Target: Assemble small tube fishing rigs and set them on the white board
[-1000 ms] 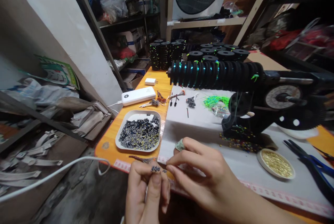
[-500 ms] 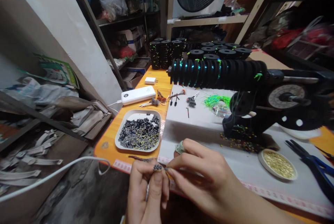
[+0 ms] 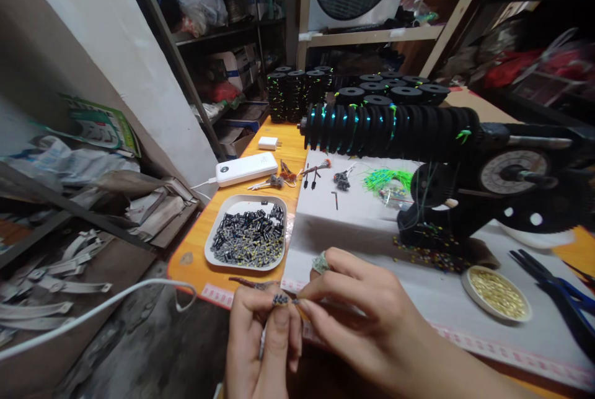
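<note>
My left hand is closed at the table's front edge. Its thumb and forefinger pinch a cluster of tiny dark bead-like pieces, whose exact kind is too small to tell. Close beside it, my right hand pinches a small dark piece between thumb and forefinger, near the cluster. A crumpled pale-green bit sits at the curled fingers of that hand. Just behind the hands, a white tray contains many small black, grey and yellow-tipped tube-like pieces. A thin brown bundle lies at the table edge.
A black winding machine with a ribbed roller stands at the right. Dark-handled pliers lie by a dish of gold pieces. A white power bank rests at the left; black spools stand behind.
</note>
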The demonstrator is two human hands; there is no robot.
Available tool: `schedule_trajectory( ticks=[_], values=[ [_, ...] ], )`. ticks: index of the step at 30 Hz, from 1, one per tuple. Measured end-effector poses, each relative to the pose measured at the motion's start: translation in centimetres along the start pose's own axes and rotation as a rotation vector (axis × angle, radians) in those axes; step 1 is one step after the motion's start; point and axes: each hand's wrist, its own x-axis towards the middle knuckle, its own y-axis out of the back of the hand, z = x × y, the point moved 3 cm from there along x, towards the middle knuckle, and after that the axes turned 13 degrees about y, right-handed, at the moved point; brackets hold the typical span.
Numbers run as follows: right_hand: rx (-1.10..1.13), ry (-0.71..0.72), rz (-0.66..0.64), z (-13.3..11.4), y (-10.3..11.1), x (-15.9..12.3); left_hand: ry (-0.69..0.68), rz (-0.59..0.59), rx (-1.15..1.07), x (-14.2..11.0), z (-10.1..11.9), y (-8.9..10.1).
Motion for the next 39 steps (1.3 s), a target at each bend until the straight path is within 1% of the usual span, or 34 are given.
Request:
schedule_trajectory(
  ticks=[6,13,16,20,23,25,26,28,31,32,33,34,36,39],
  values=[
    [-0.005,0.013,0.004,-0.2,0.1,0.0,0.024,0.026,-0.023,0.0,-0.1,0.1],
    [0.011,0.045,0.064,0.2,0.2,-0.1,0.072,0.118,0.01,0.1,-0.1,0.1],
    [0.058,-0.003,0.086,0.5,0.2,-0.2,0.095,0.142,-0.012,0.0,-0.3,-0.3],
    [0.107,-0.075,0.102,0.4,0.1,-0.2,0.12,0.137,-0.041,-0.2,-0.5,-0.8],
    [0.116,-0.097,0.082,0.2,0.0,-0.1,0.141,0.094,-0.189,-0.3,-0.6,-1.2],
    [0.117,-0.072,0.057,0.0,-0.1,-0.1,0.096,0.047,-0.275,-0.2,-0.6,-1.6],
    [0.113,-0.049,0.049,-0.1,-0.2,-0.1,0.037,0.036,-0.285,-0.1,-0.5,-1.7],
    [0.099,0.005,0.048,-0.3,-0.1,-0.2,-0.149,0.057,-0.231,0.2,0.0,-1.8],
    [0.073,0.07,0.051,-0.3,0.1,-0.3,-0.462,0.128,-0.096,0.8,1.5,-1.4],
    [0.064,0.082,0.052,-0.2,0.2,-0.3,-0.537,0.155,-0.069,1.0,2.1,-1.1],
    [0.053,0.088,0.057,-0.2,0.4,-0.2,-0.577,0.182,-0.055,1.3,2.7,-0.7],
    [0.04,0.09,0.064,-0.1,0.5,-0.2,-0.592,0.199,-0.062,1.5,3.3,-0.3],
    [0.019,0.084,0.079,0.0,0.8,-0.1,-0.517,0.158,-0.06,1.9,4.2,0.5],
    [0.024,0.049,0.106,0.0,0.9,0.0,-0.406,-0.042,-0.047,1.9,4.4,1.0]
  ],
)
